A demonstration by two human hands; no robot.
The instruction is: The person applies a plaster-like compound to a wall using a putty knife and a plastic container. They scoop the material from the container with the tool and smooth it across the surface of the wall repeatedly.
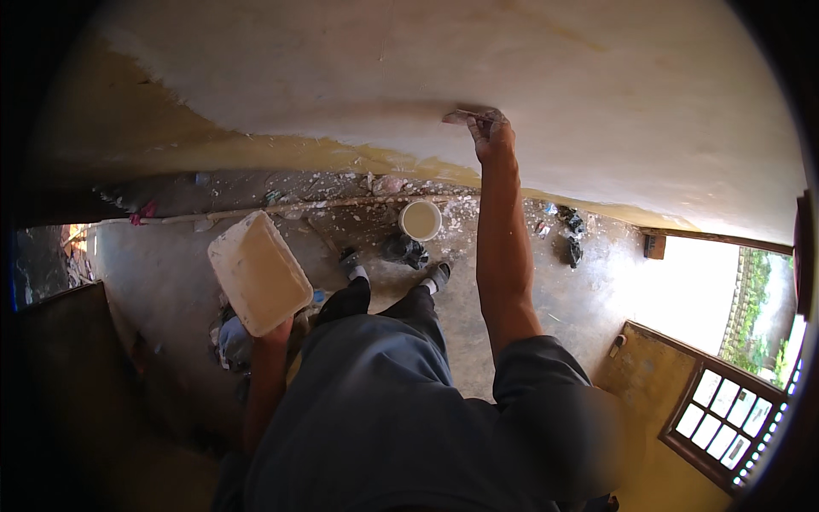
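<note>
My right arm reaches up to the wall point(597, 94), which has a broad whitish coat over yellow paint. The fingers of my right hand point(493, 135) are closed on a thin, flat filling knife point(465, 116), smeared with pale paste and held against the wall. On the left, at about waist height, my left hand point(275, 329) grips the near end of a shallow rectangular tub point(292, 256). Pale residue coats the tub's rim, and its inside looks cream-coloured. Most of the left fingers are hidden under it.
A round white bucket point(421, 221) stands near my feet, beside a black plastic bag point(404, 251). A long pole point(307, 206) lies along the wall's foot among white splatters. More black plastic point(573, 237) lies further right, before a bright doorway point(695, 277) and a paned window point(723, 416).
</note>
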